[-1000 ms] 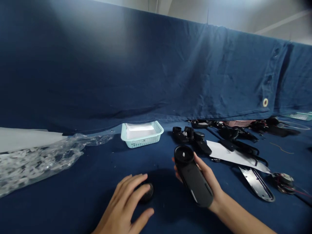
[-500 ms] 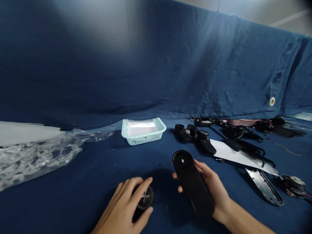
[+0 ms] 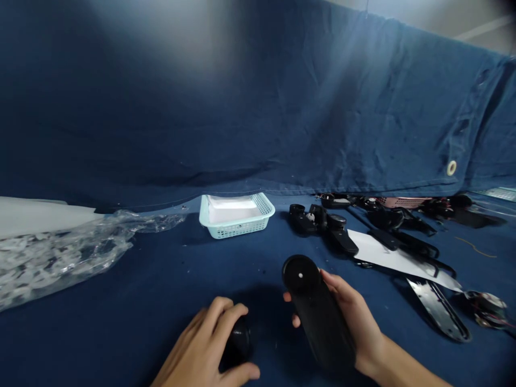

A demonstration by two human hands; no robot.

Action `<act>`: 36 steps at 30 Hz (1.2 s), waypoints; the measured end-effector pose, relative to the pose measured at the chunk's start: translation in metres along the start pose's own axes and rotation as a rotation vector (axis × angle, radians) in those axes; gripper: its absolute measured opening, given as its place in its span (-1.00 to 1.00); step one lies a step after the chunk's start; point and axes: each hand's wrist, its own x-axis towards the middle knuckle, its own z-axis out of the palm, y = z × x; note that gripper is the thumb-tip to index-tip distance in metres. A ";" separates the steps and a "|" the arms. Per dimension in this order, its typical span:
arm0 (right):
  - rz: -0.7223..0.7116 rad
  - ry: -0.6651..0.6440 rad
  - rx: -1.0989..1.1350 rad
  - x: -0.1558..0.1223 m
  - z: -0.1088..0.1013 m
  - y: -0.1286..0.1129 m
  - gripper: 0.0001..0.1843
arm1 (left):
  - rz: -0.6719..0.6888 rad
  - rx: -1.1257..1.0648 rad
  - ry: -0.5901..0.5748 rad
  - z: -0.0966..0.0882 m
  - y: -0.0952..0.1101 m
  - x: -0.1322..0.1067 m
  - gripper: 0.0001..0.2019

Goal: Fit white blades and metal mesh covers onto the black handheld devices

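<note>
My right hand (image 3: 350, 317) holds a long black plastic housing (image 3: 322, 322), its fingers wrapped round the side and underneath. A round cup-like recess with a small white spot inside forms the housing's far end. To the left, the fingers and thumb of my left hand (image 3: 205, 344) curl around a small round black part (image 3: 238, 339), low over the blue cloth. Its side now faces me, and the hand covers much of it. The two black pieces are apart from each other.
A light-green basket (image 3: 237, 230) with white paper inside stands ahead. Black housings (image 3: 341, 239), a white sheet (image 3: 387, 258), a long shell (image 3: 439, 312) and wired parts (image 3: 486, 309) lie to the right. Clear plastic wrapping (image 3: 72, 255) is at left; a blue curtain (image 3: 258, 107) hangs behind.
The round black part in my left hand has turned, so its patterned face no longer shows. My right hand has tilted the housing slightly and lowered its far end.
</note>
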 end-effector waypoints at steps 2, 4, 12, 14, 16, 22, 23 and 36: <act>-0.053 -0.018 -0.017 -0.001 0.001 0.000 -0.48 | -0.012 -0.010 0.027 0.001 0.001 0.000 -0.46; -0.080 -0.025 -0.018 -0.002 0.001 -0.001 -0.45 | -0.035 -0.013 0.052 0.000 0.002 0.000 -0.51; -0.039 -0.003 0.044 -0.001 0.000 -0.002 -0.34 | -0.196 -0.013 0.115 0.002 -0.002 0.004 -0.50; -0.038 -0.001 0.045 0.000 -0.001 -0.001 -0.32 | -0.189 -0.003 0.124 0.003 -0.003 0.005 -0.47; -0.040 0.008 0.042 0.000 -0.003 -0.001 -0.31 | -0.149 0.015 0.123 0.002 -0.003 0.006 -0.44; -0.034 0.047 0.030 0.002 -0.004 -0.004 -0.27 | -0.115 0.079 0.093 -0.004 0.000 0.009 -0.55; -0.034 0.048 0.022 0.002 -0.004 -0.005 -0.27 | -0.118 0.090 0.086 -0.006 0.000 0.009 -0.56; -0.001 0.020 -0.017 0.001 -0.005 0.001 -0.32 | -0.070 0.228 0.025 -0.001 -0.006 0.007 -0.45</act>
